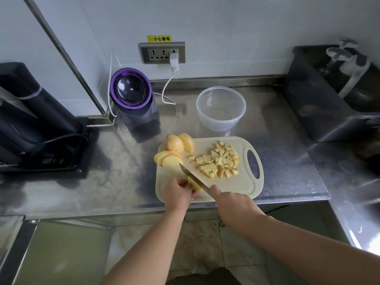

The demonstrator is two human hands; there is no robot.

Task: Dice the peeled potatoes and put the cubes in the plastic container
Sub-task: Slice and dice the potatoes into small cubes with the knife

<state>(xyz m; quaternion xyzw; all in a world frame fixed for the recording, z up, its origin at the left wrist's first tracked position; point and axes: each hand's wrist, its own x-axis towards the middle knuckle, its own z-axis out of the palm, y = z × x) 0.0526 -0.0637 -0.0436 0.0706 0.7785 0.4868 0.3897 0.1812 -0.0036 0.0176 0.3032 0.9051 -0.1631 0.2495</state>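
Centrally, on a cream cutting board, the left hand curls over a pale yellow potato piece. The right hand grips a knife, blade against it. Small uneven cubes lie heaped right of centre, below the clear plastic container.

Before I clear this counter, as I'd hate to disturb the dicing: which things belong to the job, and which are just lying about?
Job: knife, board, cubes, slices, halves, held piece, container, left hand, right hand.
Lying about: purple appliance, charger, grey tub, black machine.
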